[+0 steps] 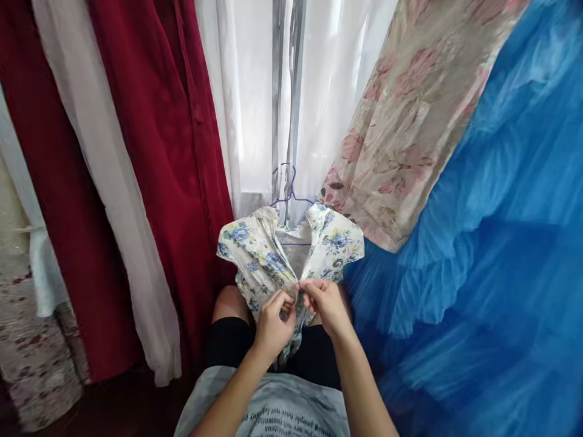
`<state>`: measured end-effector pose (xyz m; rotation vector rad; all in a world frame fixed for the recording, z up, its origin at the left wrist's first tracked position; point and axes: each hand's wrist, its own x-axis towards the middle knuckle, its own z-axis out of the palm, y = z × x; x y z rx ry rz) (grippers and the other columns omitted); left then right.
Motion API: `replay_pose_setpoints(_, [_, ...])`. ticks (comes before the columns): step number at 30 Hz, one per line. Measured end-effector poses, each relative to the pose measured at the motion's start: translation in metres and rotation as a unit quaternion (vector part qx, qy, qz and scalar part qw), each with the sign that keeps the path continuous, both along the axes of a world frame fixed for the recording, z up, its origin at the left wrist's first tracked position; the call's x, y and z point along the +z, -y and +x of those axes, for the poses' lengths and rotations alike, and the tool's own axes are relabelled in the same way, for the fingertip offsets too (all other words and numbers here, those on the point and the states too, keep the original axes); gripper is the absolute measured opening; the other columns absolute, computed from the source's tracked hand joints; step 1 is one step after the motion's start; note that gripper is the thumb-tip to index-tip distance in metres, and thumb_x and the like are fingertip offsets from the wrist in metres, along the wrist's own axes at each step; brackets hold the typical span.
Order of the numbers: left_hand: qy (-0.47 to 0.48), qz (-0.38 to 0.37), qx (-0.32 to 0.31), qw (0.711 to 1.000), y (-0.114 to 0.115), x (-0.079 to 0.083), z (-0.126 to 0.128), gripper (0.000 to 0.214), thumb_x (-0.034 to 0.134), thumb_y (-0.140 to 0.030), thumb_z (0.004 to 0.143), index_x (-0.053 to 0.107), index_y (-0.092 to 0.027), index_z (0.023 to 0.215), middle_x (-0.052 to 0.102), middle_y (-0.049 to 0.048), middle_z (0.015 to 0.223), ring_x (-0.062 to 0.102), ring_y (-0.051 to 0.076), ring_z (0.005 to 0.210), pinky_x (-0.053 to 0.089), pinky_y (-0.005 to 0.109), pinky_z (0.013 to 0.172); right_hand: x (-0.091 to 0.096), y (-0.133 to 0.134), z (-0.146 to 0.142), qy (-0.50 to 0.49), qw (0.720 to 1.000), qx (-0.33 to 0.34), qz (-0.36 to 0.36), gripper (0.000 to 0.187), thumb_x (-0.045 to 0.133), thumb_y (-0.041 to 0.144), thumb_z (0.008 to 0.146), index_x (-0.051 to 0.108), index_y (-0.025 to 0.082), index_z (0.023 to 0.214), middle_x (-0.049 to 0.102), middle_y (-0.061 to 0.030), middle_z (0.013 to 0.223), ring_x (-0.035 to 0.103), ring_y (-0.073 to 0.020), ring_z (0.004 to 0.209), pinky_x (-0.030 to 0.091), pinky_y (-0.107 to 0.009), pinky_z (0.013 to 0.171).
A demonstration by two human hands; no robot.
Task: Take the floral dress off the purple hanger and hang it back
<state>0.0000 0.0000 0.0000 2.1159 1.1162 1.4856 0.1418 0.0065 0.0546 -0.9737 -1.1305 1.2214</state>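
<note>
Garment (271, 258), white with blue flowers, is pinched by left hand (276, 321) and right hand (328, 304).

Purple hanger (291, 196): upright at the far centre, hook uppermost, its crossbar showing through the open neckline.
On the hanger: a short-sleeved floral garment (252, 255), white with blue blooms, shoulders spread left and right.
Lap in black shorts (228, 343): near, the garment's lower part falling between the thighs; how much rests there is unclear.
Floor (102, 403): dark, visible near left, below a red drape (155, 121).
</note>
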Motion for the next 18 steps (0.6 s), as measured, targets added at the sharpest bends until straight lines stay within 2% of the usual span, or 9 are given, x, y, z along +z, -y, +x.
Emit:
replay_pose_setpoints(4, [-0.074, -0.046, -0.017, 0.996, -0.007, -0.001, -0.006, 0.015, 0.049, -0.005, 0.083, 0.053, -0.019, 0.082, 0.057, 0.0020, 0.083, 0.058, 0.015, 0.071, 0.043, 0.025, 0.067, 0.046, -0.044, -0.008, -0.028, 0.999, -0.018, 0.018, 0.024, 0.071, 0.036, 0.066, 0.066, 0.015, 0.058, 0.054, 0.0022, 0.044, 0.037, -0.0056, 0.035, 0.022, -0.021, 0.037])
replay_pose_setpoints(8, [-0.200, -0.058, -0.024, 0.978, -0.009, 0.012, -0.023, 0.020, 0.048, 0.000, 0.076, 0.049, -0.020, 0.079, 0.057, 0.0026, 0.081, 0.058, 0.018, 0.071, 0.040, 0.027, 0.065, 0.094, -0.074, -0.021, -0.040, 0.998, -0.018, 0.033, 0.016, 0.067, 0.028, 0.066, 0.065, 0.014, 0.058, 0.053, 0.0031, 0.046, 0.037, -0.0046, 0.037, 0.022, -0.019, 0.037])
replay_pose_setpoints(11, [-0.294, -0.049, -0.017, 0.954, -0.005, 0.021, -0.027, 0.023, 0.047, 0.002, 0.073, 0.051, -0.020, 0.080, 0.062, 0.0065, 0.089, 0.061, 0.022, 0.079, 0.040, 0.030, 0.068, 0.119, -0.085, -0.026, -0.066, 0.996, -0.022, 0.047, 0.015, 0.065, 0.026, 0.068, 0.065, 0.014, 0.059, 0.052, 0.0039, 0.046, 0.034, -0.0039, 0.038, 0.018, -0.019, 0.036])
replay_pose_setpoints(13, [-0.317, -0.049, -0.033, 0.947, -0.003, 0.025, -0.026, 0.023, 0.048, 0.001, 0.074, 0.053, -0.019, 0.083, 0.065, 0.0082, 0.095, 0.063, 0.022, 0.080, 0.041, 0.031, 0.069, 0.124, -0.086, -0.026, -0.069, 0.996, -0.016, 0.061, 0.016, 0.064, 0.027, 0.068, 0.064, 0.014, 0.060, 0.052, 0.0038, 0.046, 0.035, -0.0042, 0.038, 0.019, -0.019, 0.037])
replay_pose_setpoints(15, [-0.295, -0.071, -0.085, 0.949, -0.007, 0.033, -0.025, 0.018, 0.052, -0.003, 0.078, 0.057, -0.019, 0.083, 0.067, 0.0061, 0.090, 0.064, 0.021, 0.078, 0.044, 0.030, 0.070, 0.121, -0.084, -0.024, -0.064, 0.994, -0.012, 0.083, 0.017, 0.065, 0.030, 0.069, 0.065, 0.014, 0.064, 0.053, 0.0033, 0.047, 0.039, -0.0055, 0.039, 0.024, -0.020, 0.039])
replay_pose_setpoints(17, [-0.224, -0.088, -0.114, 0.964, -0.016, 0.048, -0.027, 0.009, 0.057, -0.013, 0.085, 0.062, -0.020, 0.085, 0.068, 0.0029, 0.082, 0.065, 0.020, 0.076, 0.046, 0.029, 0.071, 0.112, -0.078, -0.020, -0.067, 0.992, -0.025, 0.104, 0.017, 0.064, 0.033, 0.070, 0.065, 0.015, 0.067, 0.054, 0.0032, 0.048, 0.041, -0.0071, 0.040, 0.027, -0.020, 0.040])
replay_pose_setpoints(18, [-0.174, -0.082, -0.104, 0.976, -0.022, 0.059, -0.029, 0.007, 0.057, -0.019, 0.089, 0.064, -0.021, 0.089, 0.068, 0.0019, 0.080, 0.065, 0.019, 0.075, 0.047, 0.028, 0.072, 0.107, -0.075, -0.017, -0.071, 0.991, -0.034, 0.110, 0.017, 0.063, 0.033, 0.070, 0.064, 0.016, 0.067, 0.054, 0.0034, 0.047, 0.042, -0.0076, 0.040, 0.027, -0.021, 0.041])
